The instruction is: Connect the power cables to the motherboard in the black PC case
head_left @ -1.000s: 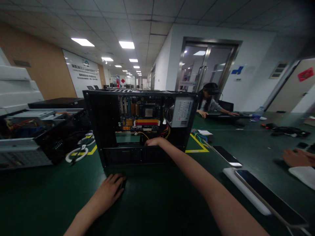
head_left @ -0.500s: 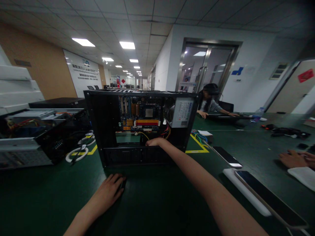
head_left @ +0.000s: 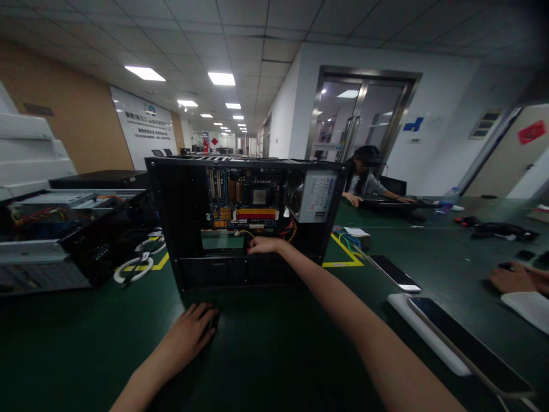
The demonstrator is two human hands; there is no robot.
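A black computer case (head_left: 210, 274) stands upright on the green table with its open side facing me. Inside it are the motherboard (head_left: 259, 197) with coloured memory slots, and a silver power supply (head_left: 317, 197) at upper right. My right hand (head_left: 262, 245) reaches over the lower frame into the case, fingers closed at a dark part in the drive area; what they grip is hidden. Thin yellow and red cables (head_left: 289, 230) hang just above it. My left hand (head_left: 193, 329) rests on the table before the case, fingers curled over something small and dark.
On the left lies another opened computer case (head_left: 43, 234), with a coiled white cable (head_left: 134, 269) near it. Phones (head_left: 397, 273) and a white bar-shaped item (head_left: 429, 335) lie to the right. A co-worker's hands (head_left: 514, 278) are at the right edge; another person sits behind.
My right hand has shifted slightly up and left inside the case, and more of its fingers show. My left hand and the case have stayed in place.
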